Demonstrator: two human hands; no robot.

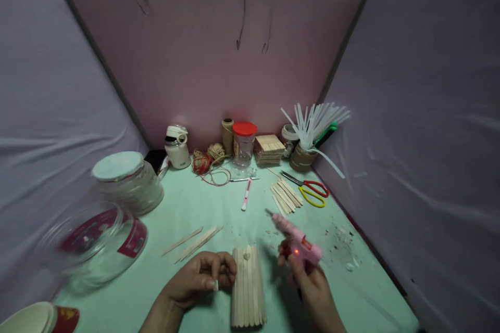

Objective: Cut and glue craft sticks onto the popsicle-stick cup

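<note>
My right hand [308,281] grips a pink hot glue gun [299,239], its nozzle pointing up and left and a small red light glowing on its side. Just left of it lies a panel of craft sticks [248,286] set side by side, with a small heart-shaped piece [247,256] near its top end. My left hand [205,277] is closed at the panel's left edge, fingers curled. A tiny white bit shows at the thumb tip; whether it is a held piece or a nail is unclear. Several loose craft sticks [199,243] lie beyond that hand.
Farther back lie a craft stick pile [287,195], scissors [312,190] and a pink cutter [246,195]. Along the rear stand a red-lidded jar [244,145], twine [216,153] and a pot of glue sticks [302,158]. Clear tubs [133,234] stand left; scraps [344,242] lie right.
</note>
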